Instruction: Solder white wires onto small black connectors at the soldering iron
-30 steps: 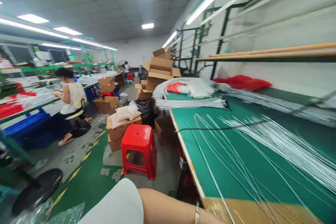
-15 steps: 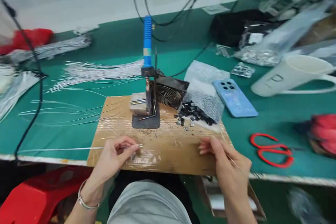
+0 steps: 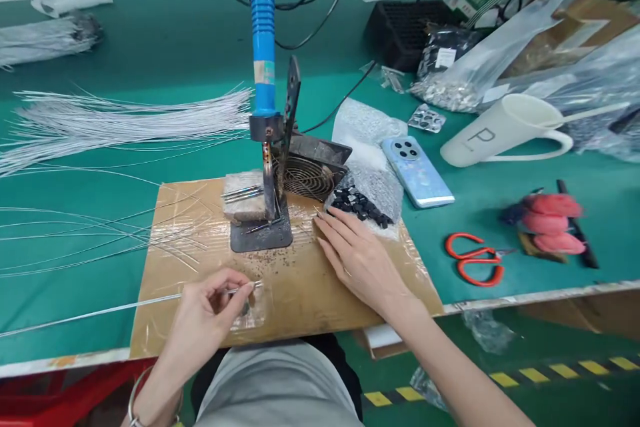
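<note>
My left hand [image 3: 213, 307] is closed in a pinch on a thin white wire [image 3: 150, 301], whose short end pokes out past the fingertips. The wire's long part trails left over the table edge area. My right hand [image 3: 357, 257] lies with fingers stretched out, palm down, at the edge of a bubble-wrap bag [image 3: 377, 180]. Small black parts [image 3: 355, 203] spill at the bag's mouth, beside its fingertips. What lies under those fingers is hidden. Between and beyond the hands, a blue-handled soldering iron [image 3: 263, 33] stands upright in a stand with a dark base [image 3: 261, 237].
Cardboard [image 3: 310, 307] covers the work spot on the green table. Behind the iron sits a fan [image 3: 307, 177]; to the left lies a bundle of white wires [image 3: 135, 120]. On the right are a phone [image 3: 420, 173], a white mug [image 3: 500, 133] and red-handled scissors [image 3: 475, 260].
My right hand has moved left and forward, from the cardboard's right front to the black parts, and its fingers have straightened. My left hand keeps its pinch on the wire. The view has shifted.
</note>
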`<act>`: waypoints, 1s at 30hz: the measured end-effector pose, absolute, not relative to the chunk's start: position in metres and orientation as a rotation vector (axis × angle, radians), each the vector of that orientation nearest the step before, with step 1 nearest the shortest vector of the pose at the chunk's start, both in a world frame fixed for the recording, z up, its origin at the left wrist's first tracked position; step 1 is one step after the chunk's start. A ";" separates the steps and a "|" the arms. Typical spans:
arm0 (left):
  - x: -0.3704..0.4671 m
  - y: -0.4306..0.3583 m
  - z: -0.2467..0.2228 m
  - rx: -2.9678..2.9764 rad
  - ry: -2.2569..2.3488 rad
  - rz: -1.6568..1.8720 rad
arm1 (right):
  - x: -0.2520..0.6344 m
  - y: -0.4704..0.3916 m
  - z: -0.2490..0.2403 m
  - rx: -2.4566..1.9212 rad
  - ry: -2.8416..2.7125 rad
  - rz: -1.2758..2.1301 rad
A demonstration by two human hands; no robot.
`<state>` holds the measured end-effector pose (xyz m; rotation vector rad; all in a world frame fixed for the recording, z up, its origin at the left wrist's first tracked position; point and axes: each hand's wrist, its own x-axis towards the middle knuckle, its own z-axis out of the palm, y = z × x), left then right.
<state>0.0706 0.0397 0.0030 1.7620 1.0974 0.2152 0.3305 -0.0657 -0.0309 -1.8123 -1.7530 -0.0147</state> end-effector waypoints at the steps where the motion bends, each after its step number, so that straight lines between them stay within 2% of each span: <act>1: 0.071 0.039 0.001 1.772 1.087 0.195 | 0.330 -0.068 -0.032 -1.819 -1.768 -0.022; 7: 0.071 0.038 -0.001 1.804 1.065 0.121 | 0.340 -0.093 -0.023 -1.824 -1.692 -0.081; 11: 0.072 0.040 -0.002 1.807 1.069 0.111 | 0.366 -0.069 -0.021 -1.987 -1.604 -0.275; 18: 0.071 0.041 -0.006 1.819 1.052 0.093 | 0.380 -0.025 -0.035 -2.099 -1.595 -0.256; 30: 0.074 0.044 0.000 1.801 1.043 0.090 | 0.344 -0.072 -0.028 -1.918 -1.627 -0.220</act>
